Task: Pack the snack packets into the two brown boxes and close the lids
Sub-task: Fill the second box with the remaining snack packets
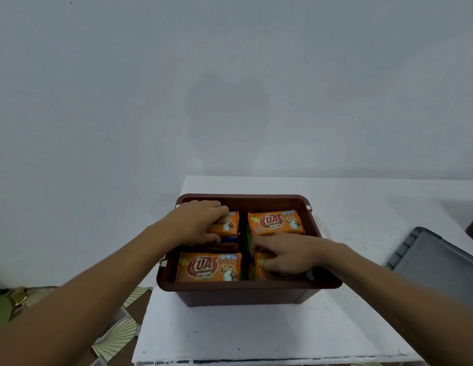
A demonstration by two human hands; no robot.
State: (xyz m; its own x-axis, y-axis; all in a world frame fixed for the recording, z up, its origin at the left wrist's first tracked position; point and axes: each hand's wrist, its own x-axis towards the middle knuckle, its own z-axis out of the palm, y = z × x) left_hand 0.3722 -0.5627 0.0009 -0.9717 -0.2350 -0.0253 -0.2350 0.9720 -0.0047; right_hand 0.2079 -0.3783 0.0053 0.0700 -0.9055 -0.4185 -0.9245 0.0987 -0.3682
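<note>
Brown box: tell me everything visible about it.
The box is brown, plastic-looking, rectangular with rounded corners and a flared rim, small white tabs at its sides. It stands lidless and upright on the white table, holding four stacks of orange packets. The left hand grips a far packet; the right hand lies on a near one.

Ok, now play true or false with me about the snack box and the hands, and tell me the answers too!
1. The brown box stands on the white table. True.
2. The box is closed. False: it is open, and a grey lid lies on the table to its right.
3. The left hand grips the far left packet. True.
4. The right hand rests on the table outside the box. False: it is inside the box, fingers curled over the near right packet.
</note>
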